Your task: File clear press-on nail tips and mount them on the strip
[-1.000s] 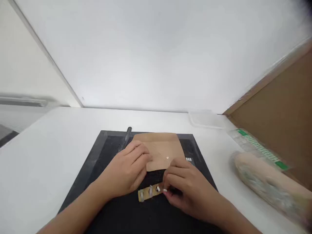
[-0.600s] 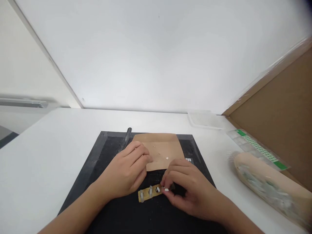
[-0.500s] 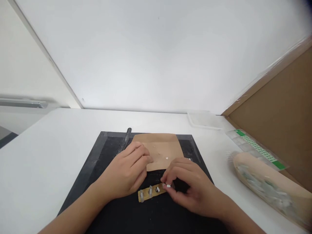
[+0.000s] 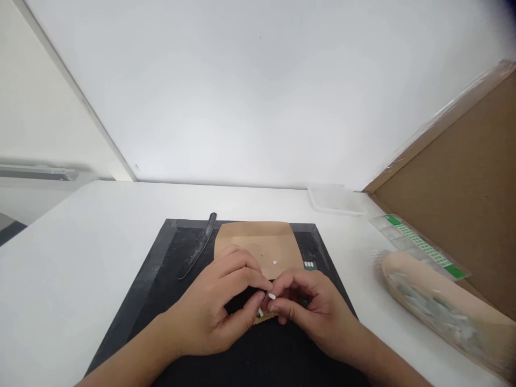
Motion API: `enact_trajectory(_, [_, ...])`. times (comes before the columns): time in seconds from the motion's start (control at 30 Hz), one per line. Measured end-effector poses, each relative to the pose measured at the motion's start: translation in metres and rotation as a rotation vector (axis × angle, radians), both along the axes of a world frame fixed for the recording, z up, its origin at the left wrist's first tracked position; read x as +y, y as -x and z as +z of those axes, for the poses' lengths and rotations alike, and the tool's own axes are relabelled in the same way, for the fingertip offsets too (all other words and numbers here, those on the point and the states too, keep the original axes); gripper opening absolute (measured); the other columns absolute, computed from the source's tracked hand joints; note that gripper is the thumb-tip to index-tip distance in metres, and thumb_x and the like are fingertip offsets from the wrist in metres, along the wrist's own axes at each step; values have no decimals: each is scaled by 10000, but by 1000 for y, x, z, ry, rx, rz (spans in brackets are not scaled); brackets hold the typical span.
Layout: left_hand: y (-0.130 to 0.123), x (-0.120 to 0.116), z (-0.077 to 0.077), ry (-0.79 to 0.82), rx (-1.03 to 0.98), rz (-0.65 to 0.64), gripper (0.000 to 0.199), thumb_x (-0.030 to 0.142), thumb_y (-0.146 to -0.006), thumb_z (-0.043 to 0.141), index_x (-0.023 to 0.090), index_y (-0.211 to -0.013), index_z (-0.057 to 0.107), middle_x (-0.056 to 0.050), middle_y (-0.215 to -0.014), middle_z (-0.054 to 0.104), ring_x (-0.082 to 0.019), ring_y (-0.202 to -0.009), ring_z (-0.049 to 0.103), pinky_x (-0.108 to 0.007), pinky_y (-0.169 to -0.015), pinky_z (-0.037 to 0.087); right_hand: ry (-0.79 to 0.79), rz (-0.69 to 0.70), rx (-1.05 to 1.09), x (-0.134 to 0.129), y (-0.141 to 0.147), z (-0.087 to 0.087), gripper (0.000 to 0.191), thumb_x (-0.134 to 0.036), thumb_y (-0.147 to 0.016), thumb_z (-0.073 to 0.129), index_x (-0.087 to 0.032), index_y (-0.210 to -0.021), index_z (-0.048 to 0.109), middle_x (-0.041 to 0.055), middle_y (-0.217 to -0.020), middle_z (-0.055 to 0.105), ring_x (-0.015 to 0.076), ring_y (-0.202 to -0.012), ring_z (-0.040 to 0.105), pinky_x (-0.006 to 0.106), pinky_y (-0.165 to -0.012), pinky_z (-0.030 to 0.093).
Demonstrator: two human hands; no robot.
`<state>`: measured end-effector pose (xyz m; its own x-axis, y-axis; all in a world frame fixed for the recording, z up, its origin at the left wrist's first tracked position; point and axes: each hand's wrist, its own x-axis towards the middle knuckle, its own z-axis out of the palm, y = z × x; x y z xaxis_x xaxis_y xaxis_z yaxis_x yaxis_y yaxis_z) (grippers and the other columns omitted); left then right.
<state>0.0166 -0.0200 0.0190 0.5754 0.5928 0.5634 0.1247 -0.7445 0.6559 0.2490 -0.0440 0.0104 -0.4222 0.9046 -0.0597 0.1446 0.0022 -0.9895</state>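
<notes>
My right hand (image 4: 312, 301) pinches a small white oval piece (image 4: 272, 296) between thumb and forefinger. Close beside it, my left hand (image 4: 226, 301) curves over a narrow yellowish strip (image 4: 264, 318), its fingertips meeting those of my right hand. Most of the strip is hidden under both hands; one small white piece shows on it. What the left fingertips hold, if anything, is too small to tell. Behind the hands lies a tan sheet (image 4: 258, 231) with tiny bits and a white piece (image 4: 274, 262) on it.
A black mat (image 4: 250, 360) lies beneath everything. On its left is a dark curved file (image 4: 197, 247). Several white ovals sit on a small card (image 4: 309, 264). To the right are a green-and-clear packet (image 4: 423, 244), a tan pouch of clear pieces (image 4: 439, 306) and a clear tray (image 4: 334, 199).
My left hand has moved right and down to meet my right hand, covering the strip's left end. More of the file and the small card of white ovals now show.
</notes>
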Motion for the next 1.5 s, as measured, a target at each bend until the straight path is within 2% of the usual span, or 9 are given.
enact_trajectory(0.1, [-1, 0, 1, 14, -16, -13, 255, 41, -915, 642, 172, -1126, 697, -77, -977, 664, -183, -924, 610, -335, -814, 526, 87, -7, 93, -1, 3, 0, 198, -361, -863, 849, -192, -888, 748, -2, -768, 716, 101, -637, 632, 222, -636, 510])
enact_trajectory(0.2, [-1, 0, 0, 15, -43, -15, 236, 54, -909, 677, 170, -1110, 720, -76, -939, 672, -189, -911, 614, -344, -812, 534, 105, -12, 154, -1, 3, 2, 192, -340, -869, 847, -184, -857, 737, -1, -787, 712, 98, -676, 653, 222, -682, 527])
enact_trajectory(0.3, [0, 0, 0, 2, -64, -17, 209, 61, -908, 699, 163, -1087, 735, -77, -919, 680, -193, -913, 619, -362, -838, 541, 145, 22, 205, -1, 3, 4, 214, -331, -878, 841, -173, -824, 708, 10, -839, 730, 98, -665, 686, 214, -645, 517])
enact_trajectory(0.57, [-1, 2, 3, -15, -52, -42, 175, 82, -930, 700, 176, -1074, 732, -62, -895, 696, -185, -871, 631, -378, -861, 527, 161, 67, 173, -3, 1, 8, 237, -360, -889, 830, -164, -845, 704, 19, -808, 733, 106, -701, 675, 182, -556, 446])
enact_trajectory(0.87, [2, -2, 5, 92, 29, -54, 138, 67, -935, 640, 187, -1003, 641, -52, -902, 627, -184, -899, 563, -313, -778, 509, 172, 113, 193, -5, 3, 7, 253, -388, -927, 784, -165, -903, 667, 19, -822, 698, 109, -695, 671, 201, -573, 436])
enact_trajectory(0.97, [2, -4, 5, 125, 36, -57, 152, 59, -930, 624, 192, -1002, 618, -50, -927, 622, -178, -910, 556, -293, -762, 509, 96, 155, 190, -5, 1, 6, 222, -368, -951, 752, -178, -982, 642, 30, -882, 688, 121, -738, 655, 238, -642, 467])
enact_trajectory(1.13, [1, -4, 3, 165, 35, -19, 141, 74, -938, 606, 197, -1006, 607, -39, -919, 618, -176, -900, 567, -319, -797, 511, -187, 156, -29, -7, 3, 10, 139, -323, -1008, 650, -192, -1051, 645, 32, -920, 664, 126, -746, 589, 266, -685, 481])
enact_trajectory(1.33, [-2, -3, 1, 218, -44, 61, 74, 142, -982, 628, 205, -994, 664, -46, -907, 627, -182, -909, 594, -317, -781, 523, -519, 21, -167, -7, 9, 9, 128, -240, -1057, 535, -217, -995, 645, -6, -794, 656, 126, -710, 598, 242, -675, 470])
enact_trajectory(1.5, [-1, -1, 0, 217, -97, 68, 123, 141, -978, 674, 232, -1029, 740, -31, -839, 666, -198, -948, 628, -356, -857, 532, -710, -77, -256, -6, 7, 5, 169, -230, -1074, 484, -228, -985, 627, -4, -774, 648, 140, -701, 599, 245, -675, 463])
